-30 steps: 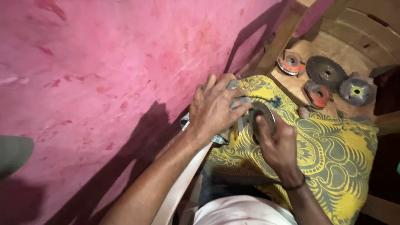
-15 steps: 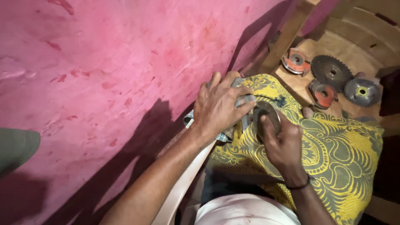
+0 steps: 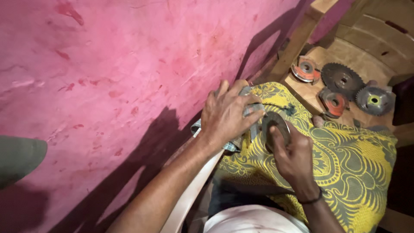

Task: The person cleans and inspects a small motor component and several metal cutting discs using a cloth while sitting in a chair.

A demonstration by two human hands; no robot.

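The left hand (image 3: 226, 114) is lying palm-down over a grey checked cloth (image 3: 252, 108), its fingers spread and curled around the bundle so that they are pressing it against the lap; what lies under the cloth is hidden. The right hand (image 3: 293, 155) is gripping a dark round grinding disc (image 3: 276, 127) on edge, thumb on the near face and fingers wrapped behind, with the disc standing just beside the left fingertips and touching the cloth. Both are resting on a yellow patterned fabric (image 3: 345, 164) that is covering the person's lap.

Compared with half a second ago, the hands are keeping the same grips: the left is still clamped over the cloth and the right is still closed on the disc. The whole scene is sitting a little lower and further right than before, which fits a small turn of the head; the left fingers are looking slightly more gathered over the cloth.

Beyond the lap, on a wooden board (image 3: 310, 92), four cutting wheels are lying flat: an orange-ringed disc (image 3: 305, 69), a dark toothed saw blade (image 3: 343, 78), another orange-ringed disc (image 3: 333, 102) and a toothed blade with a yellow centre (image 3: 373, 100). They are well apart from both hands. A pink wall (image 3: 129, 64) is filling the left side.
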